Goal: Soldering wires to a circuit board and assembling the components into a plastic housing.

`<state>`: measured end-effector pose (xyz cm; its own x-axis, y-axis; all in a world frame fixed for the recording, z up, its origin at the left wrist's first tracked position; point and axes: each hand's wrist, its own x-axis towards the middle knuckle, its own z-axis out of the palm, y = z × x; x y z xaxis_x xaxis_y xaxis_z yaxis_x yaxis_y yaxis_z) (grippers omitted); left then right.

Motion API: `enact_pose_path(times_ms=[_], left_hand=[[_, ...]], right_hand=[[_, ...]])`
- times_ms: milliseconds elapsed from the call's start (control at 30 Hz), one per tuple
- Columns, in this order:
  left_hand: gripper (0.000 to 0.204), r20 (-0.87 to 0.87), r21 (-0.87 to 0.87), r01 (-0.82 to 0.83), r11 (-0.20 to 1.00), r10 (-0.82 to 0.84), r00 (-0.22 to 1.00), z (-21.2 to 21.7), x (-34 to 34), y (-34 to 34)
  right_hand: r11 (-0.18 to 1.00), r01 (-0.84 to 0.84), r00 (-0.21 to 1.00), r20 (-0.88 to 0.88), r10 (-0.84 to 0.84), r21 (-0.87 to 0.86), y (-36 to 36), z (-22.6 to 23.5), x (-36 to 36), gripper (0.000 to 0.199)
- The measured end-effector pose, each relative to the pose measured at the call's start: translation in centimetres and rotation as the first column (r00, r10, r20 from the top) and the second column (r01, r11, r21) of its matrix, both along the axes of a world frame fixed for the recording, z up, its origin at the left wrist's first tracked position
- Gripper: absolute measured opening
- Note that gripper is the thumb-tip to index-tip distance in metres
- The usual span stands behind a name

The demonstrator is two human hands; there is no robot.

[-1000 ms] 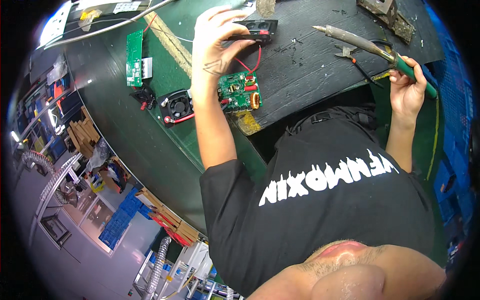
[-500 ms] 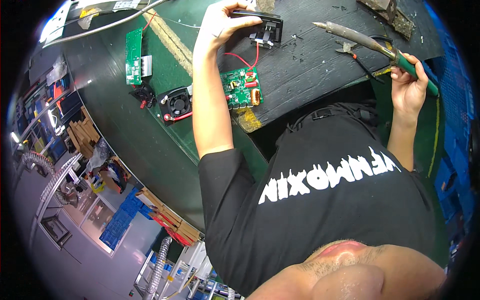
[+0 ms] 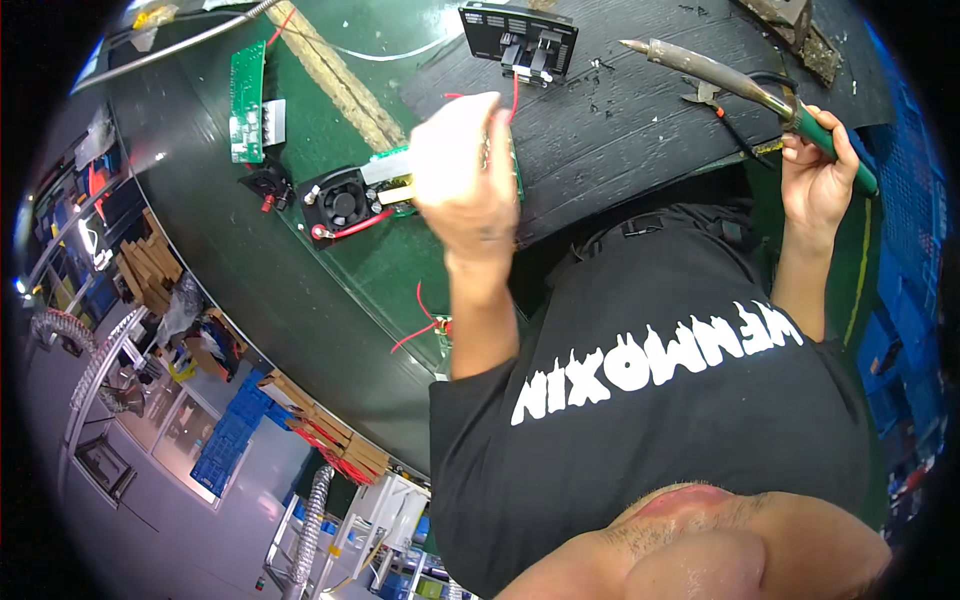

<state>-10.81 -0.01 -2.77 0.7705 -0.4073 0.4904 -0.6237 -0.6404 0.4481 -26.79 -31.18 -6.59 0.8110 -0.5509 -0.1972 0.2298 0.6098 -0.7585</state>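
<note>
Soldering iron point(image 3: 740, 85), tip toward upper-left

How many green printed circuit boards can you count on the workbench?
2: one long green circuit board lies far left by the bench edge; one green circuit board, partly hidden, sits under the left hand. More may be hidden.

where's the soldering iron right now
In the head view, upper right: the soldering iron is held by its green handle in the right hand, tip pointing left over the black mat, near the black connector block.
</note>
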Motion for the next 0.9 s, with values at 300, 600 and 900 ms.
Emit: enact_pose_path(times_ms=[300, 600, 900], left_hand=[[0.014, -0.029, -0.091, -0.104, 0.990, 0.101, 0.994, -6.0, -3.1, -0.6], [0.012, -0.127, -0.066, -0.085, 0.994, 0.076, 0.989, -6.2, -2.3, -0.6], [0.016, 0.107, -0.008, -0.047, 0.999, 0.047, 0.993, -4.5, 0.3, -3.5]], right_hand=[[0.994, -0.106, 0.993, -0.061, 0.104, -0.028, 1.8, -0.3, 0.9, 0.030], [0.988, -0.123, 0.984, -0.137, 0.110, -0.094, 4.0, -1.1, 1.0, 0.032], [0.987, -0.124, 0.983, -0.147, 0.109, -0.101, 4.5, -1.5, 1.7, 0.031]])
